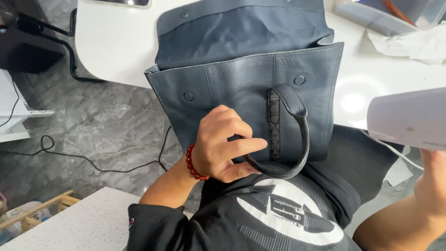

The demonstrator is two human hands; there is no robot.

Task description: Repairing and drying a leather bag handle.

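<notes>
Holding the dark blue leather tote bag [241,88] against the white table [111,42] edge, the left hand [220,144] curls around its curved handle [297,139]. The right hand [434,181] grips a white hairdryer [409,118] at right; next, aiming the nozzle at the leather seems required.

One bag [241,88], two hands [218,144].

I see a white table [111,51] across the top of the frame, bearing the dark blue leather bag [241,74] at its near edge, crumpled white paper [409,44] and a clear plastic tray [371,14] upper right.
</notes>
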